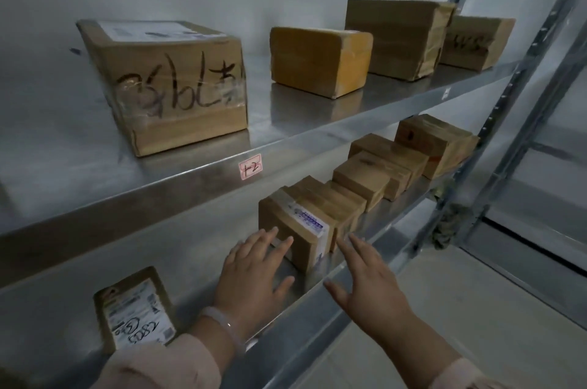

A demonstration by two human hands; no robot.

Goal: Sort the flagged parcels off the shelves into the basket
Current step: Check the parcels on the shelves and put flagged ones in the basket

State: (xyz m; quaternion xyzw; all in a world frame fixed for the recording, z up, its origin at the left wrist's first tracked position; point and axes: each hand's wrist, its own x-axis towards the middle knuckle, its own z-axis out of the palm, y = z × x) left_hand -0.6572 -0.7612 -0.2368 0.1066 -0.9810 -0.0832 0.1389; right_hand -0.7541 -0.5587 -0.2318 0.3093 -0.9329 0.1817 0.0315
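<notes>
A small brown parcel [298,229] with a white printed label on top stands at the near end of a row of several cardboard parcels on the lower shelf [365,264]. My left hand [254,277] is open, its fingertips touching the parcel's left face. My right hand [368,280] is open too, fingers spread, just right of the same parcel above the shelf's front edge. Neither hand holds anything. No basket is in view.
A flat parcel [136,312] with a handwritten label lies at the lower left. On the upper shelf [317,137] sit a large box with black writing [171,86] and three more boxes to the right. A pink tag [250,166] marks its edge. Metal uprights [495,121] stand right.
</notes>
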